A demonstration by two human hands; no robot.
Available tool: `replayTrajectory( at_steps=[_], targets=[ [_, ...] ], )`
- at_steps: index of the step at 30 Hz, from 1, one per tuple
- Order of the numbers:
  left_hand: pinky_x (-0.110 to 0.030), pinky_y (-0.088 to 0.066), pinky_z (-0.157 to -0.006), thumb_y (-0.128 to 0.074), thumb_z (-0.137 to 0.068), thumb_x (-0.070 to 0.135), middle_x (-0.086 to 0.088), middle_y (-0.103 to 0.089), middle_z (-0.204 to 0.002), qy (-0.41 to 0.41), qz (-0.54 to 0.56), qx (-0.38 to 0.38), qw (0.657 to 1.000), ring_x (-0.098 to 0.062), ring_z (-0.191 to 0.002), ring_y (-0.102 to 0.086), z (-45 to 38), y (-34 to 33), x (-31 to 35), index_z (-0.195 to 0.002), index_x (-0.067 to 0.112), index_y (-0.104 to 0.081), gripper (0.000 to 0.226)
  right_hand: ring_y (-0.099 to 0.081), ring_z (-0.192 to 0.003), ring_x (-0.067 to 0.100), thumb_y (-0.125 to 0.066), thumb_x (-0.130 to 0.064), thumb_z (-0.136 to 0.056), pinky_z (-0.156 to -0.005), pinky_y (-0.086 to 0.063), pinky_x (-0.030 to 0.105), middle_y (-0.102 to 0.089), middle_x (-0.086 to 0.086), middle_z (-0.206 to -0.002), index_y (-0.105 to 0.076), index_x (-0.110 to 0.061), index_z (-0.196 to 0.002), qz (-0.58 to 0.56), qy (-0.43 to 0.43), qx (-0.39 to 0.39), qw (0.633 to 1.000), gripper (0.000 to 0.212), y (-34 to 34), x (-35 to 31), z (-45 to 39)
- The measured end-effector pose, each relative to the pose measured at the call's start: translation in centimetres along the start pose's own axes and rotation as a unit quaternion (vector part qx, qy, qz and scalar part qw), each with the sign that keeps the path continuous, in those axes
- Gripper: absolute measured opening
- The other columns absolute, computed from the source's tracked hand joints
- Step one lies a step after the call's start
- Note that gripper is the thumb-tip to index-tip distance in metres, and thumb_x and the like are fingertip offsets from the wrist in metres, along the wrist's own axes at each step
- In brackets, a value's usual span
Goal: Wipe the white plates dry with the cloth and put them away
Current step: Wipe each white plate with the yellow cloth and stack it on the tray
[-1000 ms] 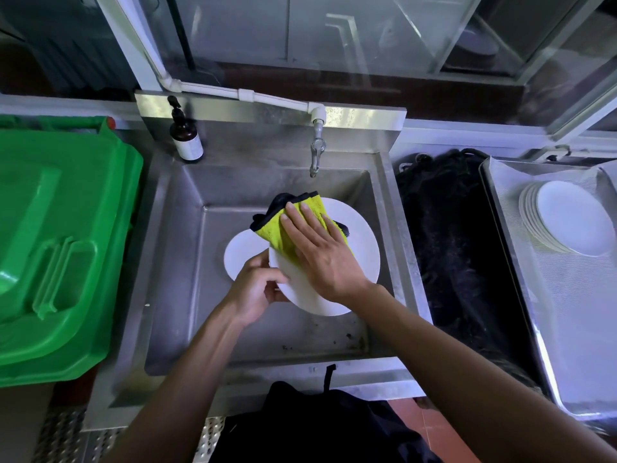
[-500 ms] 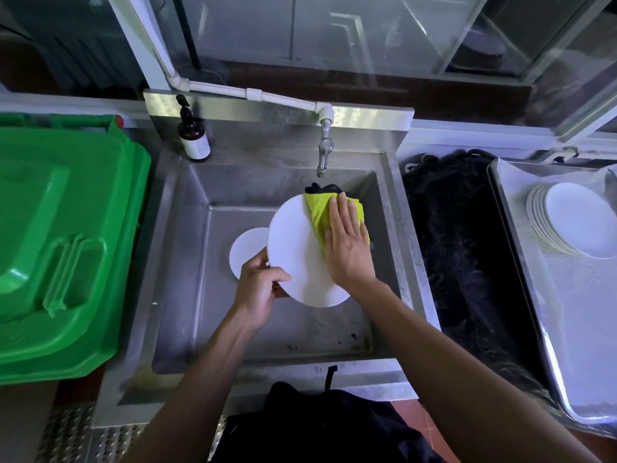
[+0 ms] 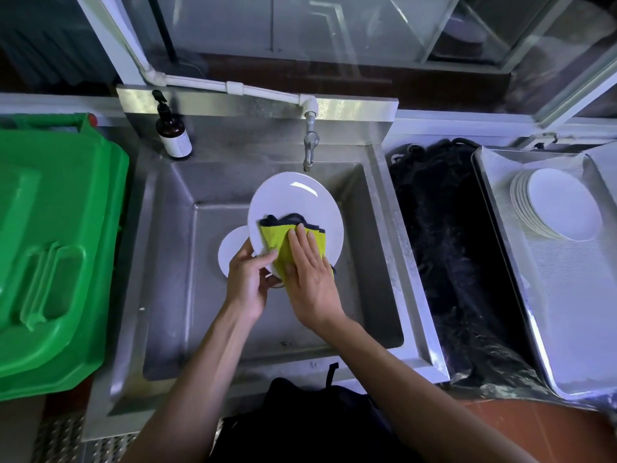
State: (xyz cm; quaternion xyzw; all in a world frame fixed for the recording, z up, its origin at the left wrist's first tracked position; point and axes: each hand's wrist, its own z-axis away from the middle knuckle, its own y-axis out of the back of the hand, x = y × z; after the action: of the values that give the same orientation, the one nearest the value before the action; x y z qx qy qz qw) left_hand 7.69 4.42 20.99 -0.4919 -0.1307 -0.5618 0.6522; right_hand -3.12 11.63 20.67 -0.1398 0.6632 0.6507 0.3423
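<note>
I see my left hand (image 3: 248, 282) gripping the round white plate (image 3: 297, 208) over the steel sink (image 3: 173, 262); my right hand (image 3: 309, 279) presses the yellow cloth (image 3: 277, 237) flat. 1 plate (image 3: 230, 252) waits below; a dried stack (image 3: 561, 205) sits far right.

Glossy white glazed plate (image 3: 300, 202), highlight near far rim; yellow-green cloth (image 3: 283, 243), matt, nubby weave, dark edging. Brushed steel sink (image 3: 173, 262), dull and scuffed; smooth shiny green plastic bin lid (image 3: 56, 245). Amber glass-look bottle (image 3: 173, 133), matt label; metal tray (image 3: 500, 262), lined with a fine-textured sheet.
</note>
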Motion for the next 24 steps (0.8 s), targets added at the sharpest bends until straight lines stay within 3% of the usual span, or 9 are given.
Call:
replayTrajectory(
  at_steps=[3,6,11,14,21,24],
  targets=[
    [-0.037,-0.056,-0.070,-0.062,-0.089,0.000,-0.011,-0.073,-0.111,-0.009,0.015,0.012,1.000,-0.028,-0.091,-0.070,-0.2,0.3,0.0,-0.116,0.019,-0.072,0.034,0.003,-0.157,0.016,-0.033,-0.027,-0.110,-0.126,-0.014,0.046,-0.003,-0.007,-0.170,-0.014,-0.021,-0.162,0.012,-0.013,0.010,1.000,0.057,-0.3,0.6,0.7],
    [-0.051,-0.057,-0.085,-0.064,-0.086,-0.003,-0.012,-0.072,-0.115,-0.019,0.022,0.023,0.999,-0.031,-0.101,-0.070,-0.3,0.3,0.3,-0.123,0.010,-0.067,0.040,0.010,-0.156,0.021,-0.033,-0.029,-0.110,-0.127,-0.007,0.045,0.003,-0.003,-0.170,-0.008,-0.018,-0.162,0.019,-0.067,0.019,0.997,0.059,-0.2,1.8,0.6],
    [-0.058,-0.054,-0.093,-0.069,-0.067,0.002,-0.008,-0.075,-0.109,-0.019,-0.001,0.026,0.999,-0.029,-0.100,-0.071,-0.2,-0.1,0.6,-0.111,0.017,-0.072,0.047,0.019,-0.154,0.026,-0.034,-0.030,-0.110,-0.128,0.001,0.042,0.016,-0.008,-0.163,0.000,-0.014,-0.161,-0.047,-0.090,0.058,0.993,0.063,0.8,2.7,-0.3],
    [-0.062,-0.051,-0.093,-0.065,-0.064,-0.001,-0.009,-0.075,-0.107,-0.021,-0.021,0.023,0.999,-0.033,-0.101,-0.068,-0.2,-0.1,0.6,-0.102,0.020,-0.075,0.045,0.016,-0.155,0.026,-0.036,-0.028,-0.110,-0.128,-0.001,0.041,0.013,-0.002,-0.167,0.001,-0.014,-0.160,-0.084,-0.105,0.091,0.987,0.064,1.3,2.6,-0.8],
    [-0.053,-0.046,-0.079,-0.061,-0.061,-0.002,-0.011,-0.070,-0.095,-0.016,-0.061,-0.008,0.998,-0.037,-0.094,-0.061,-0.4,0.5,1.0,-0.093,0.014,-0.073,0.038,-0.009,-0.156,0.017,-0.047,-0.026,-0.107,-0.126,-0.018,0.035,-0.006,0.001,-0.170,-0.007,-0.017,-0.162,-0.159,-0.129,0.150,0.967,0.069,2.5,3.2,-1.1],
    [-0.047,-0.054,-0.074,-0.060,-0.060,-0.003,-0.009,-0.070,-0.093,-0.007,-0.087,-0.030,0.996,-0.031,-0.090,-0.062,-0.6,0.8,1.6,-0.092,0.015,-0.072,0.039,-0.039,-0.140,0.016,-0.057,-0.023,-0.102,-0.114,-0.036,0.037,-0.037,-0.002,-0.159,-0.013,-0.024,-0.161,-0.189,-0.164,0.170,0.953,0.074,3.1,3.7,-1.6]
  ],
)
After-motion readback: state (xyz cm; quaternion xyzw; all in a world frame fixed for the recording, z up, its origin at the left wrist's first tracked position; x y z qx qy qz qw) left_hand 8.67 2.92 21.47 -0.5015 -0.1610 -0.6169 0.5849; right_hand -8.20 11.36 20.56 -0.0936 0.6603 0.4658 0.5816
